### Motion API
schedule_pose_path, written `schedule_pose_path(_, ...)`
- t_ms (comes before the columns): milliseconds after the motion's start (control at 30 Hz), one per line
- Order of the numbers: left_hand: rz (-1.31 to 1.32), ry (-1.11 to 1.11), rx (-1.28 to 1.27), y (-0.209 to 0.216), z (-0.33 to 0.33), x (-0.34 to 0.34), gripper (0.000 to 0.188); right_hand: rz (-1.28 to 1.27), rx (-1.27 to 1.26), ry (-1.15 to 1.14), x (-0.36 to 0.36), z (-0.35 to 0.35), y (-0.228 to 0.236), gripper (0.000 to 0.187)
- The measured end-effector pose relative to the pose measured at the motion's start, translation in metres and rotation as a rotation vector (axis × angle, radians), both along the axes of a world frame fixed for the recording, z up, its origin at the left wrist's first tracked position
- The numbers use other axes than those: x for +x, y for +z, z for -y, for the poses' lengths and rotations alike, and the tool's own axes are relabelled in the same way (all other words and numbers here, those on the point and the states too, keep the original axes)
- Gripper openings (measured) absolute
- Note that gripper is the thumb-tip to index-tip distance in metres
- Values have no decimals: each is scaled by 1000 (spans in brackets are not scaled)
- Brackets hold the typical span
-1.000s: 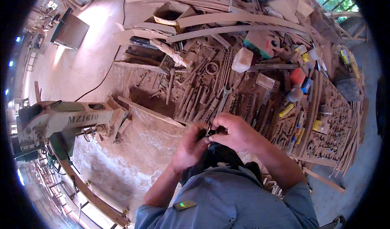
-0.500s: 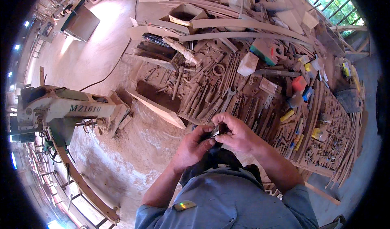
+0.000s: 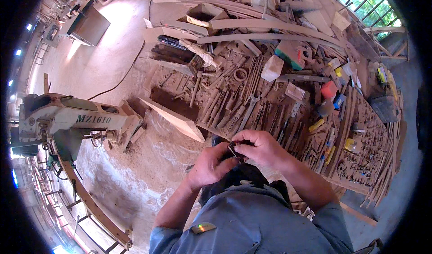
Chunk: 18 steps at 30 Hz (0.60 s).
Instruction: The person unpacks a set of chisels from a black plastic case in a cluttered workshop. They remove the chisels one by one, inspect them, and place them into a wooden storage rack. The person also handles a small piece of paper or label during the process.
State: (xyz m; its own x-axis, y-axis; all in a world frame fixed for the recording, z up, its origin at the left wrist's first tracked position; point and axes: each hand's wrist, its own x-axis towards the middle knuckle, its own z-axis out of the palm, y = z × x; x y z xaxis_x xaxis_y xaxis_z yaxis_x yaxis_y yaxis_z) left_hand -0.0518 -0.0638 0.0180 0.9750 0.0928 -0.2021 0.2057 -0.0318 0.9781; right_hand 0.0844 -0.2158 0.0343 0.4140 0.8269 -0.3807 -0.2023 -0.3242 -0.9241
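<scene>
In the head view, the left hand [image 3: 208, 165] and right hand [image 3: 263, 149] are pinching a small dark part [image 3: 234, 149] between their fingertips, its narrow edge gleaming like metal; its exact shape is staying hard to tell. It is sitting just before the blue cloth shirt [image 3: 245, 220], near the dusty bench, where a steel wrench [image 3: 250, 109], a round ring [image 3: 240, 74] and curved wooden strips [image 3: 274, 25] are lying.
</scene>
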Motion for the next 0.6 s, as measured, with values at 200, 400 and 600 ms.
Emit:
schedule_pose_path(200,-92,53,202,15,1,-1,29,354,138,12,-12,2,7,15)
schedule_pose_path(400,-50,96,231,17,-1,-7,29,418,262,106,-15,2,-4,10)
schedule_pose_path(600,-13,186,286,0,1,-16,30,468,199,133,-23,-3,-2,14)
